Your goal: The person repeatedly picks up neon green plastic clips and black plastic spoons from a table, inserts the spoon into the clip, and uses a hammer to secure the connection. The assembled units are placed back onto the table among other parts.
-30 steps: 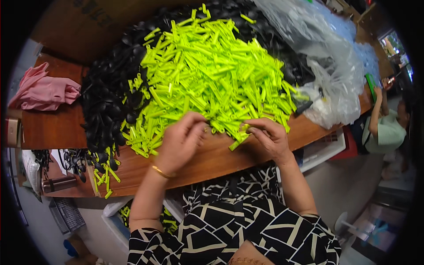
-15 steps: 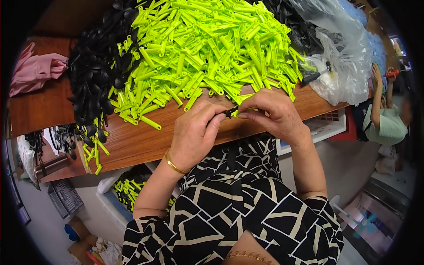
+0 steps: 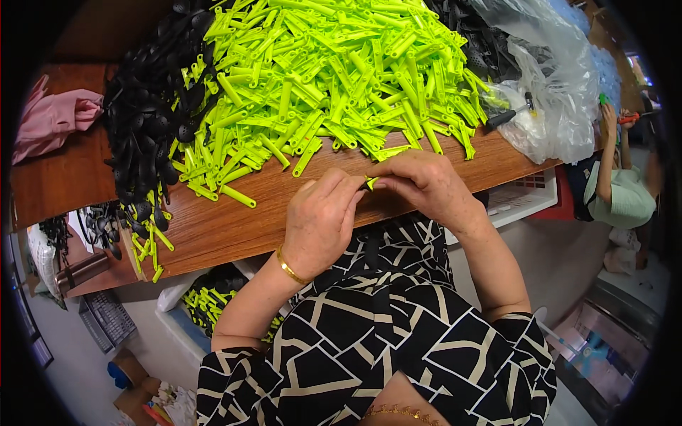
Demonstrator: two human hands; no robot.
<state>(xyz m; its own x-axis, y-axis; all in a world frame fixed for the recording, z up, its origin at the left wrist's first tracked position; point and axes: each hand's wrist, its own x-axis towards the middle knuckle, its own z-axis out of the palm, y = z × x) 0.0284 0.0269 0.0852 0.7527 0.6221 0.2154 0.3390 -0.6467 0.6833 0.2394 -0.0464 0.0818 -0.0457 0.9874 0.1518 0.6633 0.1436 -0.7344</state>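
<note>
Lime-yellow plastic handle piece (image 3: 371,183) sits pinched by your right hand (image 3: 426,183), above the wooden table (image 3: 220,234) near its front edge. Your left hand (image 3: 323,221) is closed on a black part (image 3: 365,187) apparently touching it, though your grip hides most of both. Beyond spreads a heap of matching handle pieces (image 3: 341,82), with black perforated spoons (image 3: 145,128) at its left.

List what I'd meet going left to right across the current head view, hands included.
Pink cloth, left-side heap of black pieces, left hand, pinched black and yellow-green parts, right hand, clear plastic, co-worker in pale green. The big yellow-green pile stretches beyond both hands, so it is left out.
</note>
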